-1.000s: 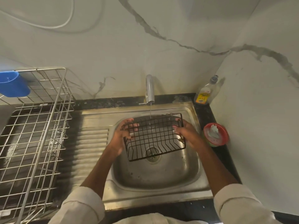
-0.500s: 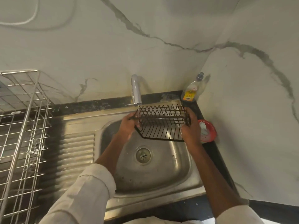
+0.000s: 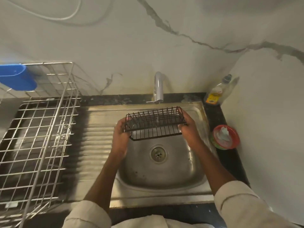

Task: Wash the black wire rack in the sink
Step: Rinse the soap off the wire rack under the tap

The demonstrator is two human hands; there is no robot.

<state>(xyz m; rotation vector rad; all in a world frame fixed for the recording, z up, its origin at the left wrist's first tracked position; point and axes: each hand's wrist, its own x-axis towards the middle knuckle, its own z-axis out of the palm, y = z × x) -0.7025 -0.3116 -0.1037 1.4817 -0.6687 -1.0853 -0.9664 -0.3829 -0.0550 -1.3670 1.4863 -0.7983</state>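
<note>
While the left hand (image 3: 120, 137) grips one end and the right hand (image 3: 189, 130) grips the other, the black wire rack (image 3: 154, 123) hangs level over the stainless steel sink (image 3: 164, 175), under the chrome tap (image 3: 158, 87); a silver wire dish drainer (image 3: 37, 129) stands left.

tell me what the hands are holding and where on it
Both hold the black wire rack over the sink: the left hand grips its left end, the right hand its right end.
</note>
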